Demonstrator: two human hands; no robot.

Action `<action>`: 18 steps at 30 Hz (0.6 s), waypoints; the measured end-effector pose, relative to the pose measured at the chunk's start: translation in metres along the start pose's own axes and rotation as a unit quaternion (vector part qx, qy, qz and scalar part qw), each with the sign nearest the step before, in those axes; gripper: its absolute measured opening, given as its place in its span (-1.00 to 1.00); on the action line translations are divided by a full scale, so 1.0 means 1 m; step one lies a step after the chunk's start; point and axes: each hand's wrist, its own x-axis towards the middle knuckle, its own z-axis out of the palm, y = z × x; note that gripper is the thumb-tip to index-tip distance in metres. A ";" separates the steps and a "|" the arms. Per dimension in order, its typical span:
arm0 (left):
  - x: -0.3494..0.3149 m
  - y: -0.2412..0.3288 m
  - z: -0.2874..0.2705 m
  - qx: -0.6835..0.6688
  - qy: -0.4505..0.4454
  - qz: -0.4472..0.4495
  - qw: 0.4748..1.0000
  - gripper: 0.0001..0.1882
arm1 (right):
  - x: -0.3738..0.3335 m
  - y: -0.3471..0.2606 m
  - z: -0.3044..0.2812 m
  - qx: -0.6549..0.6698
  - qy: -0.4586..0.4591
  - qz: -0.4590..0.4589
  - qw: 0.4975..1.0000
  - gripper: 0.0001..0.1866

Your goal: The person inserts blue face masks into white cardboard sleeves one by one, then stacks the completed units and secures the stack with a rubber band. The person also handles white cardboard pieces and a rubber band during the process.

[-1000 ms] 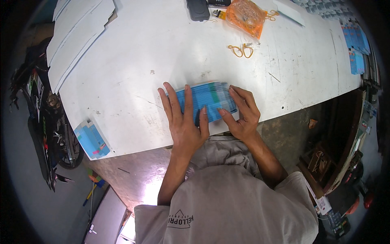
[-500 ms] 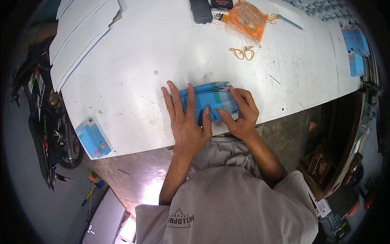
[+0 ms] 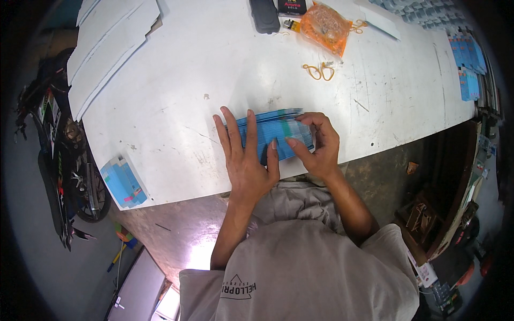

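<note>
A fanned stack of blue printed card pieces (image 3: 276, 131) lies on the white table near its front edge, its layers showing as many thin lines. My left hand (image 3: 246, 163) rests across the left end of the stack, fingers spread and stretched out, thumb flat on the nearer part. At the right end, my right hand (image 3: 320, 150) pinches the layers, its thumb on top and its fingers curled round the far corner. The undersides of the pieces are hidden.
Another pile of blue card pieces (image 3: 123, 183) sits at the table's left front corner. Yellow rubber bands (image 3: 319, 71), an orange plastic bag (image 3: 324, 31), a lighter (image 3: 292, 24) and a black case (image 3: 265, 16) lie farther back. White sheets (image 3: 110, 48) cover the far left; blue stacks (image 3: 469, 84) stand far right.
My right hand's fingers have curled in more and shifted slightly left at the stack's right end. The left hand stays in place.
</note>
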 end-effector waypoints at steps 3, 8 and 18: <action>0.000 0.000 -0.002 -0.007 -0.001 -0.005 1.000 -0.32 | 0.001 -0.005 0.000 -0.025 -0.013 0.022 0.999 -0.47; 0.000 0.001 -0.001 -0.009 0.001 -0.004 1.000 -0.31 | -0.006 0.004 0.008 -0.002 0.049 0.000 0.999 -0.45; -0.001 0.000 0.001 -0.009 0.007 -0.004 1.000 -0.31 | -0.014 0.008 0.007 -0.074 0.076 -0.037 0.994 -0.44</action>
